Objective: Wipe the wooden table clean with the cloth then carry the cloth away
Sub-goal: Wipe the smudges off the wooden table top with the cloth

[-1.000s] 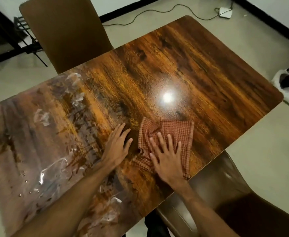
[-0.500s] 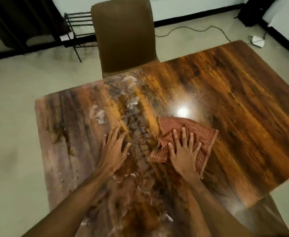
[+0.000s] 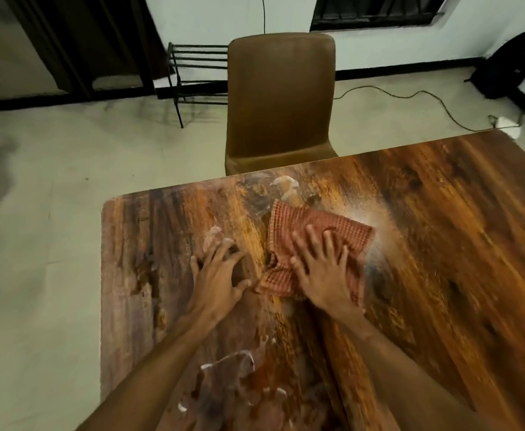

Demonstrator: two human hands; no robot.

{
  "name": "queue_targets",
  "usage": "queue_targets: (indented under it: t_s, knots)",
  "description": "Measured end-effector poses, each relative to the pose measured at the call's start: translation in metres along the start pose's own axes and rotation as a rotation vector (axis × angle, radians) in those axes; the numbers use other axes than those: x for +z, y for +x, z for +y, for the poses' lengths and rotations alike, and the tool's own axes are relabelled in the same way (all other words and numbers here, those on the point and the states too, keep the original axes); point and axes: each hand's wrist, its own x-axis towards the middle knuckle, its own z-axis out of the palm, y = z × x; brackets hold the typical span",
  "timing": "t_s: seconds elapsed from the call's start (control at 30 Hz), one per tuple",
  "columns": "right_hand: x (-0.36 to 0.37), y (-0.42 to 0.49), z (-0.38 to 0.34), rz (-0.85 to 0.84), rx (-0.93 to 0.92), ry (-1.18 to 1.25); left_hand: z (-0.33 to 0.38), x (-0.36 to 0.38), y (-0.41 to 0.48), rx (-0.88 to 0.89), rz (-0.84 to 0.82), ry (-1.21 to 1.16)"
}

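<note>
The wooden tabletop [image 3: 425,244] has a glossy, dark-grained surface and carries white, soapy-looking smears near its far edge, beside the left fingertips and along the near edge. The red checked cloth [image 3: 314,225] lies crumpled on the tabletop near the far edge, at the middle of the view. The right hand [image 3: 323,275] presses flat on the cloth with fingers spread; its grip is open and encloses nothing. The left hand [image 3: 217,275] rests directly on the bare tabletop just beside the cloth, fingers splayed (likewise an open grip, empty). A brown chair [image 3: 279,98] stands against the far edge. Behind it are a pale floor [image 3: 53,181], a black wire rack [image 3: 192,76], a trailing cable [image 3: 410,94] and a white wall [image 3: 211,17].
</note>
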Motion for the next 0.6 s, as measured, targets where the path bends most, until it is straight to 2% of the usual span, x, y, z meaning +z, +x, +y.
queue_targets:
  t_s: [0.1,0.23,0.37,0.5,0.53,0.6]
  knots:
    - [-0.011,0.038,-0.012,-0.005,0.123,0.018,-0.008,-0.008,0.022,-0.012,-0.001,0.015]
    - [-0.001,0.035,-0.029,0.036,-0.105,-0.048,-0.011,-0.005,0.022,-0.015,-0.008,0.036]
    - [-0.017,0.086,-0.029,0.006,0.087,0.014,-0.013,0.000,0.023,-0.010,0.010,0.036]
    - [-0.006,0.102,-0.072,0.026,-0.207,-0.073,-0.013,0.002,0.021,-0.011,-0.007,0.050]
    - [-0.012,0.113,-0.071,0.013,-0.218,-0.050,-0.013,0.002,0.022,-0.009,-0.009,0.044]
    - [-0.022,0.137,-0.067,0.000,-0.096,0.012,-0.014,0.004,0.023,-0.007,-0.005,0.031]
